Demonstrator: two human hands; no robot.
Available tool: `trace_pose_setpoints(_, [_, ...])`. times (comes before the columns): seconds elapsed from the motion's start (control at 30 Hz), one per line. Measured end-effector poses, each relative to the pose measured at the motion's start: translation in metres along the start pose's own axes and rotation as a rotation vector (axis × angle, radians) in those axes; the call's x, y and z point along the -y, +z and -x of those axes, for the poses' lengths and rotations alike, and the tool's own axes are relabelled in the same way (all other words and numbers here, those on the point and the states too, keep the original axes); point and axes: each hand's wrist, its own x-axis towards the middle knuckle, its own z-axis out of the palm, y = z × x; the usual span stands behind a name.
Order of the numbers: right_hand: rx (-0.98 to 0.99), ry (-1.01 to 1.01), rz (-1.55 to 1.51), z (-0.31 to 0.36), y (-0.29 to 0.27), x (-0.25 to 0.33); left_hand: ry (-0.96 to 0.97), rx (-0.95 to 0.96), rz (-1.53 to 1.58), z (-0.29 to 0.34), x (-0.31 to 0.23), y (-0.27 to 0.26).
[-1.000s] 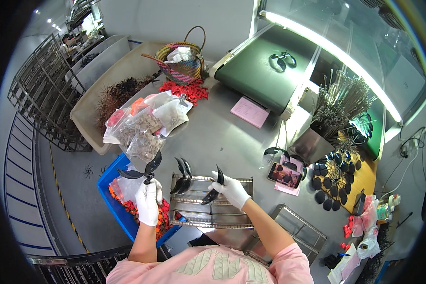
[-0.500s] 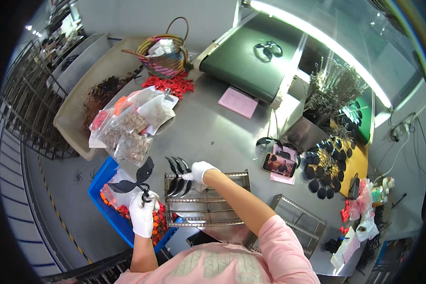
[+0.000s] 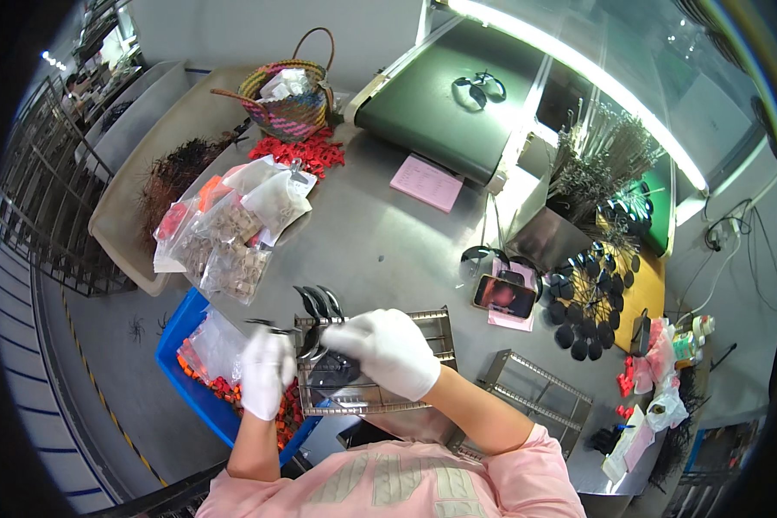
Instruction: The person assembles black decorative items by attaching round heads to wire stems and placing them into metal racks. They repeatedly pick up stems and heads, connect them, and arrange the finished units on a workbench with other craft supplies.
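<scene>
The blue plastic bin (image 3: 181,367) at your left holds small orange pieces and a clear bag. The metal wire rack (image 3: 423,332) on the grey tabletop (image 3: 380,233) carries dark curved sunglass pieces (image 3: 318,302) at its left end. Your gloved left hand (image 3: 266,373) and gloved right hand (image 3: 388,350) meet over the rack, both closed in a grip on one dark piece (image 3: 330,369), wrists bent inward

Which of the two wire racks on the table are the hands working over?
The nearer wire rack, just in front of the person, with dark lenses standing at its left end. The other rack lies bare to the right, untouched.
</scene>
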Motion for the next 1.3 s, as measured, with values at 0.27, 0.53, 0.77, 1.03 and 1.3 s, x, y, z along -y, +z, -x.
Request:
trace_pose_setpoints(0.27, [0.057, 0.923, -1.003, 0.037, 0.055, -0.073, 0.502, -0.743, -1.043, -0.08, -0.154, -0.046])
trace_pose_setpoints(0.53, [0.338, 0.929, -0.813, 0.004, 0.059, -0.1, 0.494, 0.273, -0.934, 0.016, 0.03, 0.004])
trace_pose_setpoints(0.77, [0.738, 0.896, -0.434, -0.039, 0.066, -0.103, 0.532, 0.407, -1.041, 0.079, 0.094, 0.057])
trace_pose_setpoints(1.03, [0.395, 0.642, -0.026, 0.011, 0.038, -0.089, 0.654, 0.434, -1.307, 0.065, 0.12, 0.042])
trace_pose_setpoints(1.3, [-0.284, 0.899, 0.101, 0.251, -0.093, -0.085, 0.734, 0.47, -0.841, 0.028, 0.064, 0.117])
